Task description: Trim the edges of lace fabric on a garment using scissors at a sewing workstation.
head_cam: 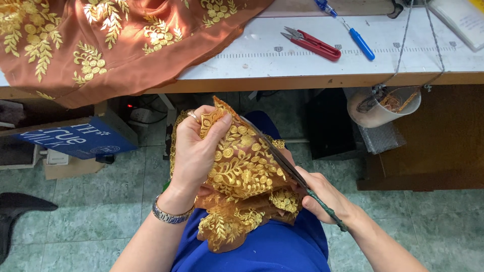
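Left hand (194, 151) grip shut on embroidered fabric (242, 166); right hand (322, 194) w/ scissors (292, 171).

Gold-embroidered brown fabric (242, 166) bunched against long scissors (290, 168).

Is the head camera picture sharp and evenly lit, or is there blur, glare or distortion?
Head view: even light and soft shadows; the embroidered fabric, left hand and scissors are sharp; no strong glare on the white table; its edge bows slightly, a wide-lens distortion.
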